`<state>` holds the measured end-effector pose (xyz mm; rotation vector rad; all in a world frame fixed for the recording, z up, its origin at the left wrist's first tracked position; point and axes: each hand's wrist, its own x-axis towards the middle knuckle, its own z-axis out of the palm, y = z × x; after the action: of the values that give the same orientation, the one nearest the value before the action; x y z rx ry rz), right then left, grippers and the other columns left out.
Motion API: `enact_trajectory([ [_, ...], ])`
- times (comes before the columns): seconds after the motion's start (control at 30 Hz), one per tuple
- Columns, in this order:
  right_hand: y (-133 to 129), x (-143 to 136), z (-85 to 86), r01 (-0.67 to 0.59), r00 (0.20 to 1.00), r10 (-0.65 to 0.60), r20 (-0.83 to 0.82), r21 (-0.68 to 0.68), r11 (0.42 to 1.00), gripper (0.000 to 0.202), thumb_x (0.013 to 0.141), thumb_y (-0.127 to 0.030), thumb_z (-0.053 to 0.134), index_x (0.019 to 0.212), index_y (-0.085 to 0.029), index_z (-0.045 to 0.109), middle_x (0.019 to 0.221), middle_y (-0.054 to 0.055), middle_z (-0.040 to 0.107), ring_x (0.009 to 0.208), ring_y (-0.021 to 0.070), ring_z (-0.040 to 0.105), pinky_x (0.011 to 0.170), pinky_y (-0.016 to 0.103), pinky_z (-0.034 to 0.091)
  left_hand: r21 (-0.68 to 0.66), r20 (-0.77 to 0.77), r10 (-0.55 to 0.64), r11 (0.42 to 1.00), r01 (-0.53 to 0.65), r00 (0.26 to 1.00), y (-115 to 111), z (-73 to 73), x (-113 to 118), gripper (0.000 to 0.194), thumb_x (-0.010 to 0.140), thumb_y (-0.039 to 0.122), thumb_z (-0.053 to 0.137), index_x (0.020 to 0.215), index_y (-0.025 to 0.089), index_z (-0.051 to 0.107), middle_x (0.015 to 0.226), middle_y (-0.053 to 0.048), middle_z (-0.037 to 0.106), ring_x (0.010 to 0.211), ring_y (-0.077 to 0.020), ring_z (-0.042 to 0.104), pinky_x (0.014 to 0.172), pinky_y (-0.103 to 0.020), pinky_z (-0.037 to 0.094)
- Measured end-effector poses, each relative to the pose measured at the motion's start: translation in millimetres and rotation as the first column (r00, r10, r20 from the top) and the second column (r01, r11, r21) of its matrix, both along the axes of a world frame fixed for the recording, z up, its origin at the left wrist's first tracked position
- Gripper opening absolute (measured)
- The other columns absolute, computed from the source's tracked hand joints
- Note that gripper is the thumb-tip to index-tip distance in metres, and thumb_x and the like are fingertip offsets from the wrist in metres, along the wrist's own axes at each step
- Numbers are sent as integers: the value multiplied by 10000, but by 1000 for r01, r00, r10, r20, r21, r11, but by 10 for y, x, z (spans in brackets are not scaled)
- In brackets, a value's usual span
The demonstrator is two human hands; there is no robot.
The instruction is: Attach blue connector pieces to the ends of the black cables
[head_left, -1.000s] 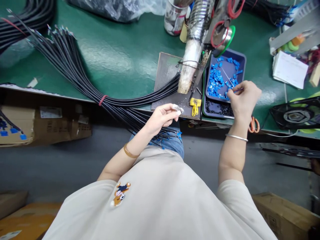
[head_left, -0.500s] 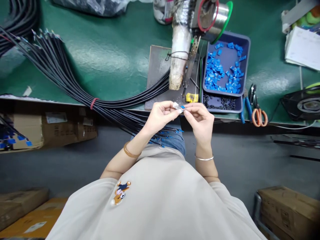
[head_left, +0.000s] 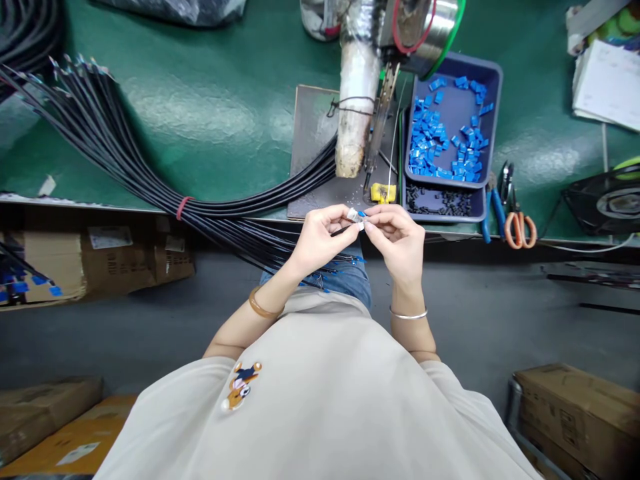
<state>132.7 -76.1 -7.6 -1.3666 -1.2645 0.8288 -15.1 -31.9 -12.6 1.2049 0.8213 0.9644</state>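
My left hand (head_left: pixel 323 239) and my right hand (head_left: pixel 399 241) meet at the table's front edge, fingertips nearly touching. Both are closed in a pinch around a small blue connector piece (head_left: pixel 361 213), mostly hidden by the fingers. White wraps cover the tips of my left thumb and forefinger. Beneath my left hand, the ends of a bundle of black cables (head_left: pixel 235 230) hang over my lap, several with blue tips. Just beyond my fingers, a soldering iron (head_left: pixel 373 160) points down beside a yellow block (head_left: pixel 383 193).
Blue connector pieces lie in a grey tray (head_left: pixel 493 133), above a second tray (head_left: pixel 477 208) of small black parts. To the right are pliers (head_left: pixel 496 207), orange-handled scissors (head_left: pixel 521 230) and a black fan (head_left: pixel 607 207). A solder spool (head_left: pixel 443 33) hangs over the table; cardboard boxes (head_left: pixel 580 413) stand below.
The fingers have shifted slightly around the blue piece, my left thumb and right fingertips drawing closer together. The view has moved a little; the cables and trays stay put.
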Motion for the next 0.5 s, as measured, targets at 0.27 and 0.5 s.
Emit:
enact_trajectory([
  [0.27, -47, -111, 52, 68, 977, -96, 190, 147, 987, 33, 845, -235, 669, 816, -240, 684, 1024, 33, 679, 959, 177, 683, 840, 357, 600, -38, 43, 9, 999, -7, 999, -6, 75, -41, 218, 808, 320, 700, 763, 147, 574, 556, 50, 543, 469, -29, 476, 477, -148, 387],
  [0.5, -103, -81, 98, 187, 949, -233, 211, 218, 958, 78, 907, -285, 601, 865, -257, 661, 972, 34, 693, 910, 188, 697, 764, 376, 606, -138, 182, -13, 990, 39, 983, 42, 54, -26, 201, 732, 272, 740, 691, 133, 602, 531, 68, 467, 460, -12, 358, 465, -159, 304],
])
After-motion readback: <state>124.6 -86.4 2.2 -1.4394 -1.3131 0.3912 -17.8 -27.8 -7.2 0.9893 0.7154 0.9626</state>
